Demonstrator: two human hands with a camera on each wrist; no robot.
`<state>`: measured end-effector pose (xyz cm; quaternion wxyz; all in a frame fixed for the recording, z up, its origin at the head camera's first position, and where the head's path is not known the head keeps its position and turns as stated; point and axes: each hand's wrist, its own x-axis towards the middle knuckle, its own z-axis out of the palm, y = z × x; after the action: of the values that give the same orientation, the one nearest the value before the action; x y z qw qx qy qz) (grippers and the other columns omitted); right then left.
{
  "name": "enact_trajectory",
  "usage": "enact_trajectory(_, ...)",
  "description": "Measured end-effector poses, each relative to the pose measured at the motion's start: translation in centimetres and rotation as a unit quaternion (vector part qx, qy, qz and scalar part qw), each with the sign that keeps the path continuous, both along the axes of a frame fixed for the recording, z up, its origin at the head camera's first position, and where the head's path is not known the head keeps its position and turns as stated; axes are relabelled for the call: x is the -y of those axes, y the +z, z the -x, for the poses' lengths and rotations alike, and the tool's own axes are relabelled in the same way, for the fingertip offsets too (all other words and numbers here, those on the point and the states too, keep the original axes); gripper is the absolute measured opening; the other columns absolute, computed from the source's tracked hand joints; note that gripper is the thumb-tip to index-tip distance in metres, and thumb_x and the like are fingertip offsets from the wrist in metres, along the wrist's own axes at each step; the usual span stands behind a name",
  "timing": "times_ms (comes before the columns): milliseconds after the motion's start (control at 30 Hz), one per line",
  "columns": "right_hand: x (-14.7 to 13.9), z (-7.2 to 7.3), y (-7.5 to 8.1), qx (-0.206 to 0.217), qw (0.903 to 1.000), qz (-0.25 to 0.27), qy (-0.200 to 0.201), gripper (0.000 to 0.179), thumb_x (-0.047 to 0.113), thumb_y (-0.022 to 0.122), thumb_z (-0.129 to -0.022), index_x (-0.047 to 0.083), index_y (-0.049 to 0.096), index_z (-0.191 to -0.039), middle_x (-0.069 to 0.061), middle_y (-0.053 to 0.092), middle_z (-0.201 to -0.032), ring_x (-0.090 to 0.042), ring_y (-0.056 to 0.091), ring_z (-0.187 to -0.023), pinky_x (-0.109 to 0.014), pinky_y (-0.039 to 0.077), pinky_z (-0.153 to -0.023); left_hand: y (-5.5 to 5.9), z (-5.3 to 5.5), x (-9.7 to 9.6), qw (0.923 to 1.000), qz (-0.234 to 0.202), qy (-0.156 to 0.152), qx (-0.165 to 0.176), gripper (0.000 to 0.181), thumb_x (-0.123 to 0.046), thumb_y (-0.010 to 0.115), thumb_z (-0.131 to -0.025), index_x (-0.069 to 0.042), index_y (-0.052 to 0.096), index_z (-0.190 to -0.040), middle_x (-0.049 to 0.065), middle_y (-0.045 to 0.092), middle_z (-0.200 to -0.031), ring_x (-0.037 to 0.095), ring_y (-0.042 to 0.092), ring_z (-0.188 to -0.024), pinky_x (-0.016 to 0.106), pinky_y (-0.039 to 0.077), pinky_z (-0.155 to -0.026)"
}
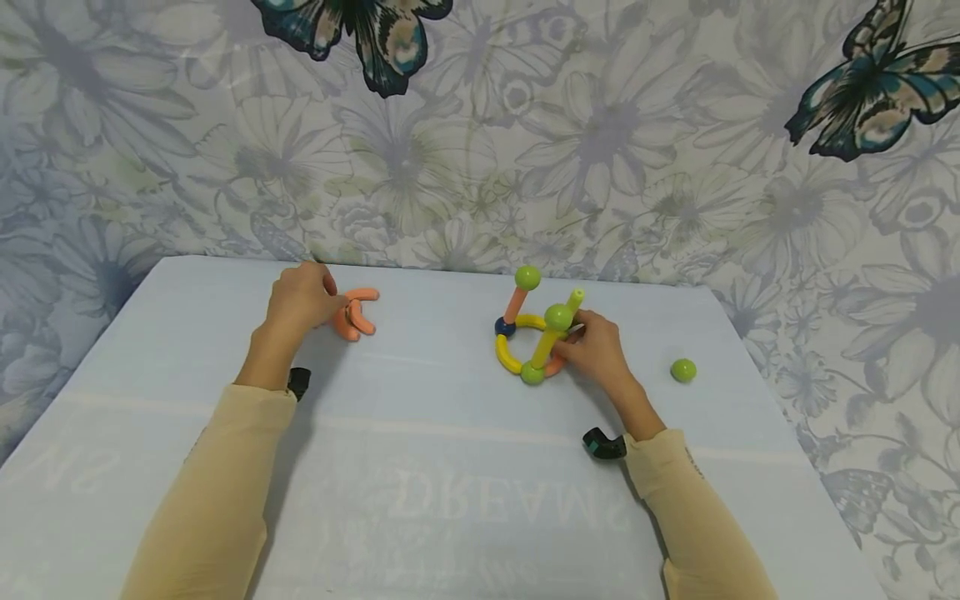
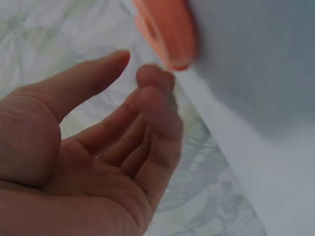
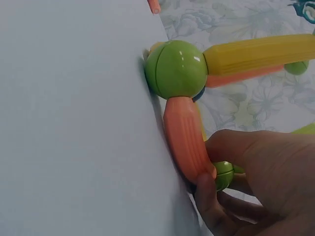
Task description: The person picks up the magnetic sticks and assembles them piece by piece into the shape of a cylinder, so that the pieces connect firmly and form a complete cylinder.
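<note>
Several orange curved rods [image 1: 362, 318] lie together at the table's back left. My left hand [image 1: 300, 296] is beside them, thumb and fingertips apart with nothing between them in the left wrist view. Right of the middle stands a toy construction of balls and rods, with a ring of yellow curved rods [image 1: 507, 353] and an orange curved rod [image 3: 186, 137]. A dark blue ball [image 1: 505, 327] bears an orange rod topped by a green ball [image 1: 528, 277]. From another green ball [image 3: 176, 70] rises a yellow rod [image 3: 261, 54]. My right hand [image 1: 596, 346] pinches the orange curved rod between thumb and finger.
A loose green ball [image 1: 683, 370] lies on the white table [image 1: 420, 400] to the right of my right hand. The table's back edge meets a flower-patterned wall [image 1: 465, 167] with butterfly decorations [image 1: 390, 42].
</note>
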<state>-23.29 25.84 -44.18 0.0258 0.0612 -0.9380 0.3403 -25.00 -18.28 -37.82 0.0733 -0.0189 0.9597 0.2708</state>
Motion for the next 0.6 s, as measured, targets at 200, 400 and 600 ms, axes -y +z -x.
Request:
enact_trajectory(200, 1.1, -0.7, 0.6, 0.025, 0.9995, -0.019, -0.007, 0.048, 0.019, 0.077, -0.089, -0.01, 0.061, -0.123, -0.022, 0.066, -0.106, -0.026, 0.064, -0.079, -0.028, 0.052, -0.063, -0.7, 0.5, 0.8, 0.9965, -0.008, -0.014, 0.082, 0.032, -0.027, 0.069, -0.098, 0.005, 0.067, -0.101, 0.009, 0.067, -0.066, 0.024, 0.067, -0.062, 0.034, 0.051, -0.064)
enact_trajectory(400, 2.3, -1.3, 0.9, 0.033, 0.9994, -0.011, 0.005, 0.047, 0.021, 0.079, -0.089, -0.008, 0.059, -0.12, -0.016, 0.064, -0.093, -0.021, 0.061, -0.07, -0.027, 0.051, -0.058, -0.6, 0.1, 0.3, 0.9965, -0.014, -0.011, 0.082, 0.025, -0.021, 0.07, -0.097, 0.003, 0.072, -0.091, 0.008, 0.073, -0.066, 0.024, 0.066, -0.059, 0.033, 0.051, -0.06)
enact_trajectory(600, 3.0, -1.7, 0.7, 0.023, 0.9993, -0.001, 0.028, 0.042, 0.022, 0.079, -0.09, -0.004, 0.062, -0.118, -0.014, 0.065, -0.088, -0.019, 0.059, -0.066, -0.028, 0.05, -0.057, 0.0, -0.3, 0.3, 0.9971, 0.005, 0.01, 0.075, 0.032, -0.028, 0.074, -0.096, 0.004, 0.071, -0.09, 0.008, 0.075, -0.067, 0.021, 0.062, -0.055, 0.029, 0.046, -0.054)
